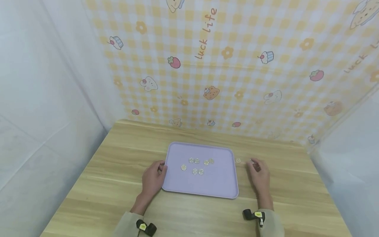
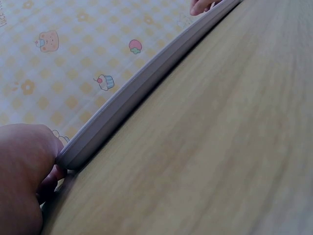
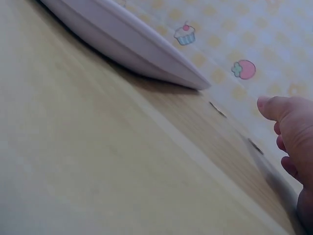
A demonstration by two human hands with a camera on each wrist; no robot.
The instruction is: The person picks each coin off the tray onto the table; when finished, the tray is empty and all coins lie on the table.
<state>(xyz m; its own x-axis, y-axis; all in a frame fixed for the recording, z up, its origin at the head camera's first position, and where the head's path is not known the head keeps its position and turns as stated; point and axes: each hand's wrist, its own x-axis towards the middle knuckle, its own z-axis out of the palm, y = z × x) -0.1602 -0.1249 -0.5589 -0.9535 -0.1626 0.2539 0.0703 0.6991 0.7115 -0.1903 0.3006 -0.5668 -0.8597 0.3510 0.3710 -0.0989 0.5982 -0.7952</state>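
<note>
A lilac tray (image 1: pixel 204 186) lies on the table with several round, shiny coins (image 1: pixel 195 171) spread over its middle. At its left edge, my left hand (image 1: pixel 152 179) grips the rim; the left wrist view shows the thumb side of the hand (image 2: pixel 27 166) against the tray's side (image 2: pixel 117 100). To the right of the tray, my right hand (image 1: pixel 260 174) hovers low over the table, fingers loosely bent. One coin (image 1: pixel 238 160) lies between tray and hand. In the right wrist view, two thin coins, a nearer coin (image 3: pixel 255 146) and another coin (image 3: pixel 217 109), lie flat, apart from the fingers.
The wood-grain table (image 1: pixel 103 184) reaches back to a yellow checked cloth (image 1: pixel 213 72) with printed cakes and strawberries. White sheets (image 1: pixel 44 98) hang on either side. Each sleeve carries a black wrist camera (image 1: pixel 254 215).
</note>
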